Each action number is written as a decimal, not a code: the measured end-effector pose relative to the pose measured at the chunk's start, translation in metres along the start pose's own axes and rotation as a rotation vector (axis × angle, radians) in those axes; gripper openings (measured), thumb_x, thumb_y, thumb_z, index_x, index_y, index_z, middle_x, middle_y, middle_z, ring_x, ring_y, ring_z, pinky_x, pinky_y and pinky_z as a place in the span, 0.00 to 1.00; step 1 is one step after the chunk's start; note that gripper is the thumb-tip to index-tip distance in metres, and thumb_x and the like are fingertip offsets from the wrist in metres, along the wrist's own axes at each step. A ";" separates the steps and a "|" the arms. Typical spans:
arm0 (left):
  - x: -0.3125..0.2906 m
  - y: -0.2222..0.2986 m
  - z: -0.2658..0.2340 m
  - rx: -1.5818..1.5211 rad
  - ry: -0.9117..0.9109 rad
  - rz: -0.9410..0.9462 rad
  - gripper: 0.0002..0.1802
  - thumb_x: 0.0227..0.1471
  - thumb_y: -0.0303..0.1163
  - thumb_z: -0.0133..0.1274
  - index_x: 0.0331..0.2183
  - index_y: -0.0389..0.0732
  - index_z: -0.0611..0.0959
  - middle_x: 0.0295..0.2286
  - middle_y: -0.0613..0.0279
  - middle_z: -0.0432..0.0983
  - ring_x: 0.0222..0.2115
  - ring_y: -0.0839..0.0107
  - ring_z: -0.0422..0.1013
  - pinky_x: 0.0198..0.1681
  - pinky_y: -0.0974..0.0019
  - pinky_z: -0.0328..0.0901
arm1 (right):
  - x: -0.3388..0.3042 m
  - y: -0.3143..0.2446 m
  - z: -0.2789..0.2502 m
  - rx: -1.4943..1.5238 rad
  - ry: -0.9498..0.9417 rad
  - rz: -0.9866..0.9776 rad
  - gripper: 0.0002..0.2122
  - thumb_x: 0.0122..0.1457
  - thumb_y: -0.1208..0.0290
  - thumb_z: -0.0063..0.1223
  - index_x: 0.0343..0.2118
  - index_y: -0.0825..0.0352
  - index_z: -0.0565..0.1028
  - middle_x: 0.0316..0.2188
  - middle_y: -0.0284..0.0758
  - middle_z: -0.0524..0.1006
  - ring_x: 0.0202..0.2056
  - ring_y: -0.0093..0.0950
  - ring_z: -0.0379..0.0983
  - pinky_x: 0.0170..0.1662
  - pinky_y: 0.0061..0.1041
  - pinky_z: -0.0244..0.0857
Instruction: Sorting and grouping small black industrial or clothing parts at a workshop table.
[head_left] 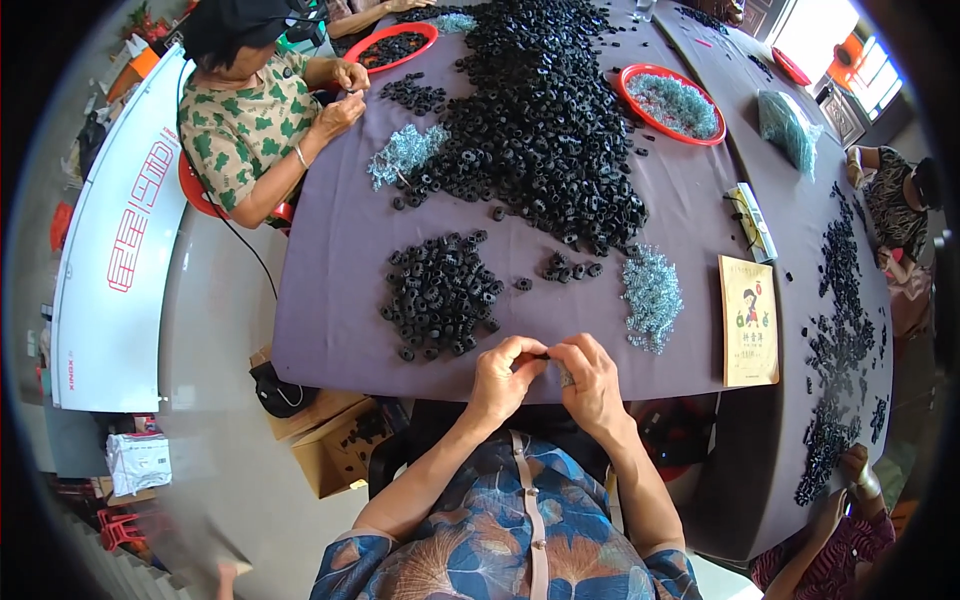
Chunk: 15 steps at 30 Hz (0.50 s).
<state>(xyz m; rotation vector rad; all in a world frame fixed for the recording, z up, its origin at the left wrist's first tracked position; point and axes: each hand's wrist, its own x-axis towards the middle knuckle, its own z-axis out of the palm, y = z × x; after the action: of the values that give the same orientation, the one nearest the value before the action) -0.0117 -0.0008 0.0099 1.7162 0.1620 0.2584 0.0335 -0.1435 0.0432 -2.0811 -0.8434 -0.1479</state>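
At the table's near edge, my left hand (pixel 503 382) and my right hand (pixel 592 388) meet, thumbs and fingertips pinched on a small black plastic part (pixel 541 357) that the fingers mostly cover. Something pale shows under my right fingers; I cannot make out what it is. Beyond my left hand lies a heap of small black ring-shaped parts (pixel 440 295). A few loose black rings (pixel 570 268) lie straight ahead. To the right of these is a small pile of clear bluish plastic pieces (pixel 652 300).
A large mound of black rings (pixel 550 130) covers the table's middle. A red tray (pixel 627 88) holds clear pieces. A booklet (pixel 748 320) lies at the right. At the left, a co-worker (pixel 255 120) handles something small. An open cardboard box (pixel 335 450) stands on the floor.
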 end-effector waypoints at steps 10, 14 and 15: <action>-0.001 -0.008 -0.008 -0.627 -0.179 -0.311 0.07 0.48 0.18 0.52 0.33 0.35 0.81 0.28 0.63 0.75 0.27 0.76 0.70 0.32 0.73 0.67 | -0.001 0.012 -0.009 0.719 -0.168 0.502 0.08 0.45 0.87 0.53 0.30 0.71 0.72 0.25 0.33 0.76 0.30 0.19 0.72 0.34 0.19 0.65; 0.004 -0.009 -0.002 -0.837 -0.230 -0.321 0.07 0.50 0.20 0.52 0.35 0.35 0.80 0.26 0.62 0.74 0.24 0.78 0.69 0.29 0.75 0.66 | -0.001 0.025 0.001 1.013 -0.100 0.603 0.05 0.50 0.82 0.56 0.29 0.71 0.71 0.25 0.29 0.75 0.28 0.16 0.71 0.34 0.15 0.64; 0.006 -0.009 -0.001 -0.861 -0.213 -0.342 0.08 0.50 0.20 0.52 0.36 0.34 0.79 0.26 0.63 0.74 0.23 0.78 0.69 0.29 0.75 0.65 | 0.000 0.024 0.002 1.010 -0.101 0.601 0.05 0.50 0.82 0.56 0.29 0.71 0.71 0.25 0.29 0.75 0.28 0.16 0.71 0.34 0.15 0.64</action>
<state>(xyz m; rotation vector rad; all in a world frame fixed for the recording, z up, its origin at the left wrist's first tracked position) -0.0064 0.0032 0.0019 0.8315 0.1536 -0.1093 0.0481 -0.1521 0.0254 -1.2796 -0.2034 0.5968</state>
